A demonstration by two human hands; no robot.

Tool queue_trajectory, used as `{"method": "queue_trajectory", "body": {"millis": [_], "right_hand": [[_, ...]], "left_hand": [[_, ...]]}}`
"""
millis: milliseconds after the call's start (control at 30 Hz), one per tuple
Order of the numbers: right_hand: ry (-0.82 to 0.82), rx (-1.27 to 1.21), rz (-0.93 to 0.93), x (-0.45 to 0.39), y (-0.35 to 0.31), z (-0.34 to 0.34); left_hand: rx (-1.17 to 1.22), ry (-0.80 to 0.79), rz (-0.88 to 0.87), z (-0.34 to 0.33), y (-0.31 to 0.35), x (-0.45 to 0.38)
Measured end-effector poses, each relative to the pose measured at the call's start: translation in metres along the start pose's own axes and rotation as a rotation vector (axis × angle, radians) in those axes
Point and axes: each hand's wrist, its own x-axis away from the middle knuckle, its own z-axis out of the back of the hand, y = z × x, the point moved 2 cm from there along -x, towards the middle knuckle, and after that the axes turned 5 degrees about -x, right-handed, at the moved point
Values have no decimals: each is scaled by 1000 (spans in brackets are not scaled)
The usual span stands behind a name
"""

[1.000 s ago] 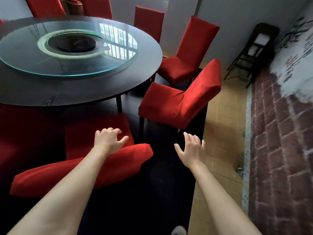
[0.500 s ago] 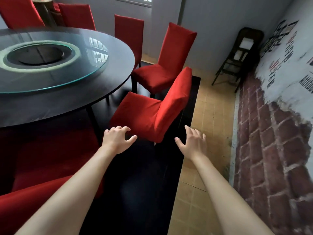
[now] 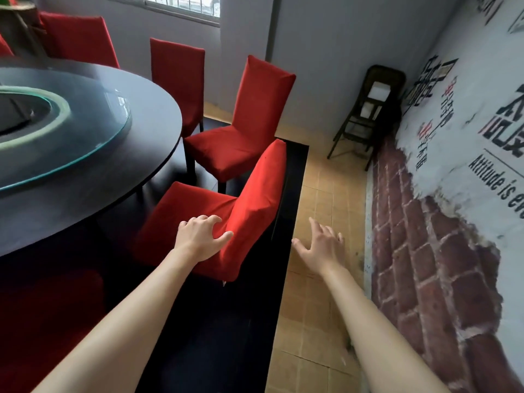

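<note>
- The left hand [image 3: 200,236] holds the near top corner of the nearest red chair [image 3: 255,194]: the fingers curl over the top edge of the backrest and the thumb lies on its outer face.
- The right hand [image 3: 319,245] is spread with straight fingers and holds nothing. It hangs above the tiled floor [image 3: 312,293], just beside the right side of the backrest but apart from it.
- Both forearms come from the bottom edge, over a black carpet [image 3: 221,336] that covers the floor under the furniture.
- At the bottom left, one more red seat [image 3: 42,321] lies in shadow; its shape I cannot tell well.
- The nearest red chair stands at the right edge of the carpet. Its seat points to the round black table [image 3: 158,123] and its backrest is toward the tiled floor.
- A glass turntable [image 3: 93,129] lies on the table top.
- Behind the nearest chair a second red chair [image 3: 241,131] stands upright, near to the table edge.
- Further back a third red chair [image 3: 178,78] and a fourth red chair [image 3: 79,41] stand around the table.
- At the right, a wall with painted bricks [image 3: 425,265] and printed letters runs along the floor.
- A dark folding chair [image 3: 365,109] leans in the far corner.
- A window [image 3: 181,4] is at the top of the far wall.
</note>
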Motion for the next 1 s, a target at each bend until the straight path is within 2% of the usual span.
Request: {"method": "queue_trajectory", "body": {"millis": [333,533,733,1000], "right_hand": [[-62,9,35,-106,48,1],[-55,-16,182,-195,77,-7],[-138,7,353,-275,102,-18],[-223,51,568,-359,88,-41]], "left_hand": [[34,-28,21,-26,62,-100],[10,-11,157,-46,87,-148],[-13,35,295,-57,120,-182],[-31,12,488,-77,121,-210]]}}
